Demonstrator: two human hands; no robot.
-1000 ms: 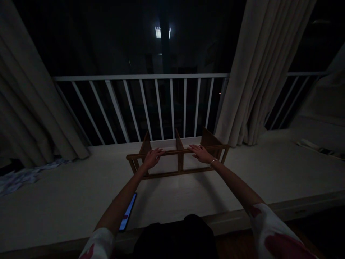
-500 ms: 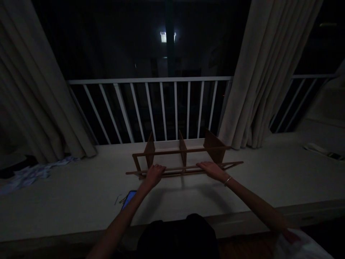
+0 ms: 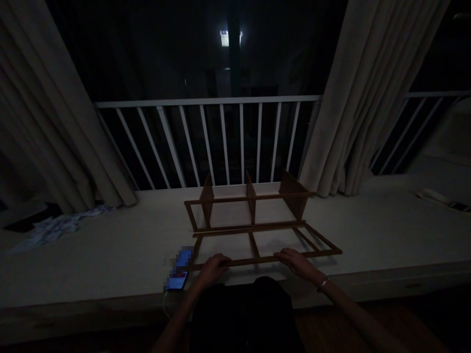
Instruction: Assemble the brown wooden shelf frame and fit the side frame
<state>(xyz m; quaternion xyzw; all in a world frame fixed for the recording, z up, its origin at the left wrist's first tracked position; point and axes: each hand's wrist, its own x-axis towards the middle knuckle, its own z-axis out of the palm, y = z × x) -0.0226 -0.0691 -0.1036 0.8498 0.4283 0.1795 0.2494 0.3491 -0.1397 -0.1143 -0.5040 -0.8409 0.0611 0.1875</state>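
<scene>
My left hand is closed over the near rail of a brown wooden frame, left of its middle. Further right on the same rail, my right hand also grips it, with a bracelet at the wrist. This frame slopes low over the pale ledge, and crossbars join its two long rails. Its far rail lies close to the foot of a brown shelf unit, whose upright boards rise from a second side frame. I cannot tell whether the two touch. Beside the frame's left end is a lit phone, partly pixelated.
The pale window ledge carries everything. Behind the shelf unit runs a white railing before a dark window. Curtains hang at left and right. Crumpled papers lie at the left, a strap-like item at the far right.
Both hands have drawn the near rail toward me and down, so the loose frame now lies opened out in front of the shelf unit. More of the phone shows.
</scene>
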